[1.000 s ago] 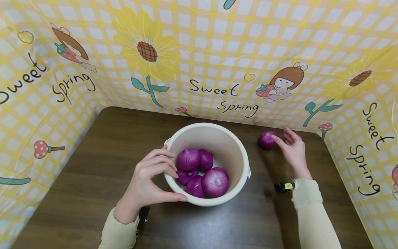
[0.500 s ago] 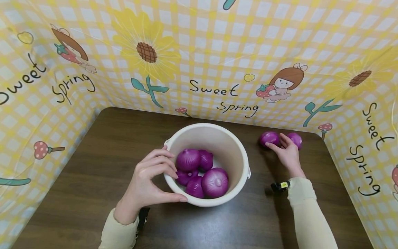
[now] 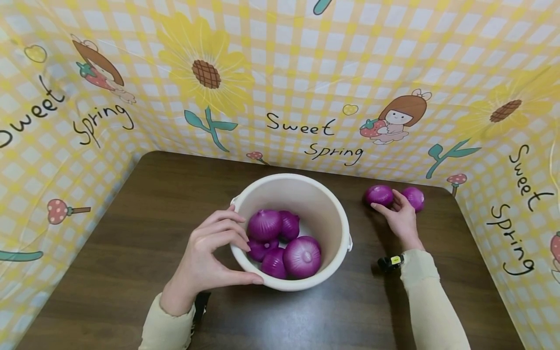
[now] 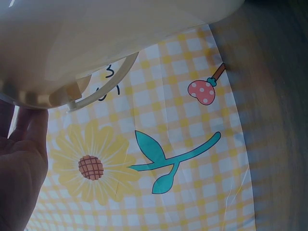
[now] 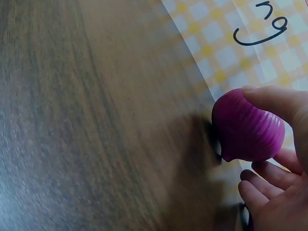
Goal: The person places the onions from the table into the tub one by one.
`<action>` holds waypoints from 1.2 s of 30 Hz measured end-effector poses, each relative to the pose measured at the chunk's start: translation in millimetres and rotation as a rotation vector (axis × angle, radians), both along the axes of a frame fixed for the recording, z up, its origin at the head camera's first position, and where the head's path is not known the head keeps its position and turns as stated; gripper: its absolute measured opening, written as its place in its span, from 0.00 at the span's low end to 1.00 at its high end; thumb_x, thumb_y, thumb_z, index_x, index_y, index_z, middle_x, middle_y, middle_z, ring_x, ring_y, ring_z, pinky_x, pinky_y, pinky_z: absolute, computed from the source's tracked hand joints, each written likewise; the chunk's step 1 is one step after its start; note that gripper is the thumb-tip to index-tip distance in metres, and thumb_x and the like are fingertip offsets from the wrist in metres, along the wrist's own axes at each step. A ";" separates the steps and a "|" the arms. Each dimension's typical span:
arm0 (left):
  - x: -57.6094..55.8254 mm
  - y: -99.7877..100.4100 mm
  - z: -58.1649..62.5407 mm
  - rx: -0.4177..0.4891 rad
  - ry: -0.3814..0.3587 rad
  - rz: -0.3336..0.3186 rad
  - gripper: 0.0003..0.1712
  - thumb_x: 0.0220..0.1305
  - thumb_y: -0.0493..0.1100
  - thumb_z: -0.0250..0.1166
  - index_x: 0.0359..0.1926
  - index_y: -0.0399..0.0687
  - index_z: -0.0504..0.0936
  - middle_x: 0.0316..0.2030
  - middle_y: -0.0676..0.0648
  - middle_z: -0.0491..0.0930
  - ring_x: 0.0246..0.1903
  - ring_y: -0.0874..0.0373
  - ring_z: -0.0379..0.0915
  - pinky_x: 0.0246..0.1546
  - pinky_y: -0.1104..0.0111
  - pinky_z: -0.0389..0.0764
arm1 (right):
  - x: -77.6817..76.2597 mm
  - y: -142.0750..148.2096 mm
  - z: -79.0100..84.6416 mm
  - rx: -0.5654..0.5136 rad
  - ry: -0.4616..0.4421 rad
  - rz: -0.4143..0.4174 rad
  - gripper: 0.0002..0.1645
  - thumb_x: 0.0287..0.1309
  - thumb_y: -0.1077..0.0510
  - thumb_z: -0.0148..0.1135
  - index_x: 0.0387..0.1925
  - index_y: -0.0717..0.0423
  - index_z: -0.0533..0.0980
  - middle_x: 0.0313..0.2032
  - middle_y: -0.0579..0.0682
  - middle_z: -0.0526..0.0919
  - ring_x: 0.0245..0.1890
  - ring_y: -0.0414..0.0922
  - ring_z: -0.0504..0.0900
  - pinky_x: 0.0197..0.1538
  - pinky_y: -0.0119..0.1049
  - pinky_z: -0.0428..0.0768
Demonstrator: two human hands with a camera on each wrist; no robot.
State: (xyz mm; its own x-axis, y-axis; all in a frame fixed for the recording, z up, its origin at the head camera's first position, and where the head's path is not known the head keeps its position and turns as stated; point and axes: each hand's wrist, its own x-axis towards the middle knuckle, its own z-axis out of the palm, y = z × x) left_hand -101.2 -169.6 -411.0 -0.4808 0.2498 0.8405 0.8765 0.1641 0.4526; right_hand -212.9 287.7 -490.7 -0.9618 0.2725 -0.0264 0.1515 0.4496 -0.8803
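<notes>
My left hand (image 3: 210, 253) holds the rim of a whitish bucket (image 3: 325, 209), fingers over the edge and thumb along its near side. Inside lie several purple onions (image 3: 302, 256). In the left wrist view the bucket's outer wall (image 4: 96, 38) and handle show above the hand (image 4: 21, 168). Right of the bucket, my right hand (image 3: 402, 216) pinches another purple onion (image 3: 378, 195) near the table's back edge. The right wrist view has the thumb on top of this onion (image 5: 248, 127) and the fingertips at its lower side.
A further purple onion (image 3: 414, 199) lies just right of the right hand. All stands on a dark brown wooden table (image 3: 131, 243). Yellow checked cloth (image 3: 288, 87) with printed flowers rises behind it and along both sides.
My right hand has shifted left and slightly toward me, closing in around the onion; the further onion behind it has come fully into view. The left hand and bucket stay in place.
</notes>
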 end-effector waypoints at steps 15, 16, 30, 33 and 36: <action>0.6 -0.1 0.8 0.002 -0.004 0.005 0.28 0.38 0.63 0.86 0.26 0.49 0.83 0.28 0.51 0.82 0.45 0.47 0.76 0.69 0.47 0.68 | -0.8 0.1 -6.8 -0.087 -0.004 -0.074 0.53 0.59 0.45 0.75 0.77 0.58 0.58 0.73 0.63 0.63 0.71 0.56 0.65 0.73 0.50 0.66; 0.7 -0.1 0.8 0.003 -0.003 0.006 0.29 0.37 0.63 0.86 0.26 0.49 0.83 0.28 0.51 0.82 0.45 0.47 0.76 0.69 0.47 0.68 | -0.7 -0.2 -6.6 -0.086 -0.005 -0.078 0.53 0.59 0.45 0.75 0.77 0.57 0.59 0.72 0.63 0.63 0.71 0.56 0.65 0.73 0.49 0.66; 0.4 0.5 1.0 0.001 0.003 0.003 0.28 0.38 0.63 0.86 0.26 0.49 0.82 0.28 0.50 0.81 0.45 0.47 0.76 0.69 0.46 0.68 | -2.7 -4.0 -5.1 -0.088 0.004 -0.108 0.51 0.60 0.44 0.74 0.77 0.56 0.60 0.72 0.62 0.64 0.70 0.56 0.66 0.73 0.49 0.66; 0.6 0.2 0.9 0.001 0.001 0.003 0.28 0.38 0.63 0.86 0.26 0.49 0.82 0.28 0.50 0.81 0.45 0.47 0.76 0.69 0.46 0.68 | -2.2 -3.5 -6.0 -0.092 0.012 -0.115 0.51 0.59 0.45 0.75 0.76 0.56 0.61 0.71 0.62 0.66 0.70 0.55 0.67 0.73 0.49 0.67; 0.7 -0.1 0.6 0.000 -0.003 0.003 0.28 0.38 0.63 0.86 0.26 0.49 0.82 0.28 0.50 0.81 0.45 0.47 0.76 0.69 0.45 0.68 | -1.4 -3.7 -6.3 -0.095 0.020 -0.122 0.50 0.59 0.45 0.75 0.76 0.56 0.62 0.71 0.61 0.67 0.69 0.55 0.68 0.72 0.48 0.68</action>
